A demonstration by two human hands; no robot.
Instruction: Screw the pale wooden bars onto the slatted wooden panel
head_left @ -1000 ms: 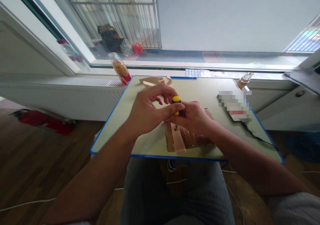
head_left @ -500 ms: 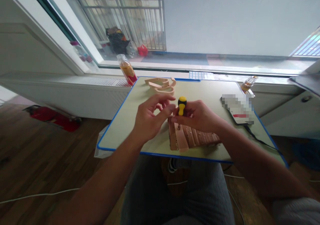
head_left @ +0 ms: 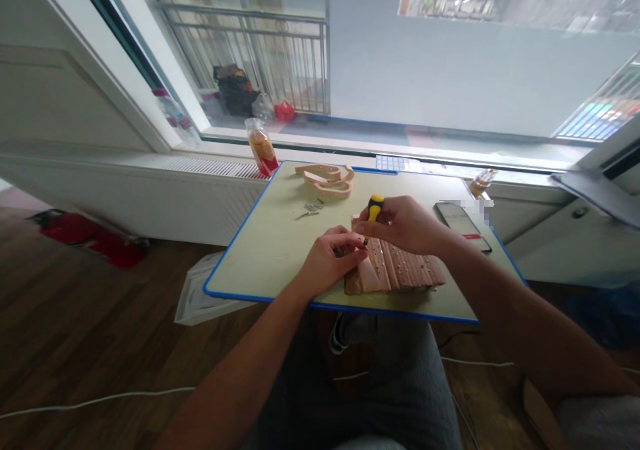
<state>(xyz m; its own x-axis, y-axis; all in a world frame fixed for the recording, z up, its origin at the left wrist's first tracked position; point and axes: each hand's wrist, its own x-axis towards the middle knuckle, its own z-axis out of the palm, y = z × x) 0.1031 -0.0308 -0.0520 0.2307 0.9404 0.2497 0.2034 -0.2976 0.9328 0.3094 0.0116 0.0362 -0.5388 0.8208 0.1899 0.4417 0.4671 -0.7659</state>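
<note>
A slatted wooden panel (head_left: 400, 273) with rows of small holes lies on the blue-edged table (head_left: 270, 250) near its front edge. My right hand (head_left: 405, 223) is wrapped round a screwdriver with a yellow and black handle (head_left: 375, 207), held upright over the panel's left end. My left hand (head_left: 333, 263) sits at the panel's left edge with its fingers pinched together right beside the screwdriver's tip; what they pinch is too small to make out.
Loose screws (head_left: 310, 209) and curved wooden pieces (head_left: 327, 178) lie further back on the table. A phone (head_left: 463, 222) with a cable rests at the right. A bottle (head_left: 261, 149) stands on the windowsill. White cables cross the wooden floor.
My left hand has dropped from mid-air to the panel's left edge and its fingers have closed into a pinch. The screwdriver has come down over the panel. The view has shifted left.
</note>
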